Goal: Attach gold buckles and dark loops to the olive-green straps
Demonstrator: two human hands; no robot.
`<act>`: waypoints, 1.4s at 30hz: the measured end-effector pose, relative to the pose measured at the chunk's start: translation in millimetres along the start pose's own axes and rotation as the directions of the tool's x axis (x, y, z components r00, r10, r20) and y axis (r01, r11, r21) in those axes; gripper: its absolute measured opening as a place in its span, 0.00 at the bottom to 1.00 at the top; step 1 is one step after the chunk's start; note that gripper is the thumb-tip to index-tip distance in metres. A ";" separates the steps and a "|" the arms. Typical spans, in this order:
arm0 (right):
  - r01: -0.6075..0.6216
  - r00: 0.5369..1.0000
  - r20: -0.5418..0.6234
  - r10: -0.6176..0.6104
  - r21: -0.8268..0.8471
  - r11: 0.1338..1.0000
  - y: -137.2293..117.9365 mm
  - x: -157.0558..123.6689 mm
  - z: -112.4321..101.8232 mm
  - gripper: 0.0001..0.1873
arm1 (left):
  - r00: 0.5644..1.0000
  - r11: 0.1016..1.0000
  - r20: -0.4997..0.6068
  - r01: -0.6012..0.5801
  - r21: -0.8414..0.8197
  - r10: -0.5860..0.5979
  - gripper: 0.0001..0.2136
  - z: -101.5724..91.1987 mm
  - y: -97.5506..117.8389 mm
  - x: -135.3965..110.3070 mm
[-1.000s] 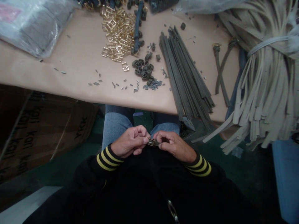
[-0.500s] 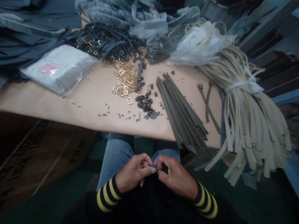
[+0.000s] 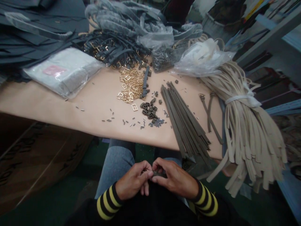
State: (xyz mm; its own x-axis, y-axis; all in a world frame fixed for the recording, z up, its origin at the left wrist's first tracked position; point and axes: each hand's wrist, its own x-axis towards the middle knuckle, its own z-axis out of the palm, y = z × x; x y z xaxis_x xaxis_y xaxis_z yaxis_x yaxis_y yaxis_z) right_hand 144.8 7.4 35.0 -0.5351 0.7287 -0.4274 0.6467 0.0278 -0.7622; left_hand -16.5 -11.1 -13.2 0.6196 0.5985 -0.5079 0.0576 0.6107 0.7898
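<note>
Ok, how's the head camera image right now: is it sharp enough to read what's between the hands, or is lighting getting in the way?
Head view: the lap area is dim, so the small dark piece between the left hand and right hand looks soft and hard to read; the tan table top is brighter, without strong glare; wide-angle bending shows toward the edges.

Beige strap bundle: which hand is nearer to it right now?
Right. The right hand is nearer, over the lap, apart from the loose ends of the beige strap bundle. The left hand is farther, on the right hand's other side.
</note>
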 end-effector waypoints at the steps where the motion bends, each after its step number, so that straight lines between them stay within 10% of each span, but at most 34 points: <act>1: -0.003 1.000 0.019 0.003 -0.012 1.000 0.6 1.0 1.0 0.07 | 1.000 0.999 0.016 0.009 -0.037 -0.008 0.16 -0.8 -1.5 0.0; 11: 0.036 0.996 -0.079 -0.049 -0.157 0.987 4.0 3.7 12.4 0.06 | 0.999 0.980 0.023 0.041 -0.197 -0.037 0.17 -19.2 -2.0 2.3; 15: 0.097 0.994 -0.037 -0.104 -0.149 0.984 0.9 5.4 -14.5 0.09 | 1.000 0.980 -0.007 0.024 -0.197 -0.026 0.16 -22.2 -2.1 5.2; 18: 0.152 0.954 -0.221 -0.204 -0.230 0.961 -4.6 19.7 -46.5 0.06 | 1.000 0.982 -0.026 -0.005 -0.190 0.000 0.15 -22.3 -0.2 8.8; 22: 0.139 0.883 -0.313 -0.350 -0.538 0.831 -8.6 58.6 -75.7 0.09 | 0.999 0.979 -0.052 -0.010 -0.201 -0.001 0.16 -21.4 -0.3 12.7; 30: 0.029 0.960 -0.141 -0.242 -0.810 0.585 -15.7 102.1 -80.9 0.09 | 0.995 0.973 -0.095 -0.014 -0.231 -0.009 0.14 -18.5 -2.8 13.8; 36: 0.007 0.935 -0.246 -0.257 -0.711 0.704 -24.4 84.3 -75.3 0.08 | 0.989 0.974 -0.150 -0.037 -0.224 0.003 0.14 -14.2 -2.0 15.2; 42: 0.081 0.940 -0.300 -0.161 -0.263 0.961 -17.8 23.4 -35.8 0.07 | 0.979 0.988 -0.201 -0.069 -0.136 0.040 0.13 -9.4 0.0 14.3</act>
State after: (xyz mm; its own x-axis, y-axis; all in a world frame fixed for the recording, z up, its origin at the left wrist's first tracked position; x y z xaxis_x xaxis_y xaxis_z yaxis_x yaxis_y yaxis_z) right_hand 140.2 48.5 56.0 -0.4444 0.8859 -0.1330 0.7213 0.2657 -0.6397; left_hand -14.9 2.3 -23.7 0.4510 0.7147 -0.5346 -0.0918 0.6329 0.7688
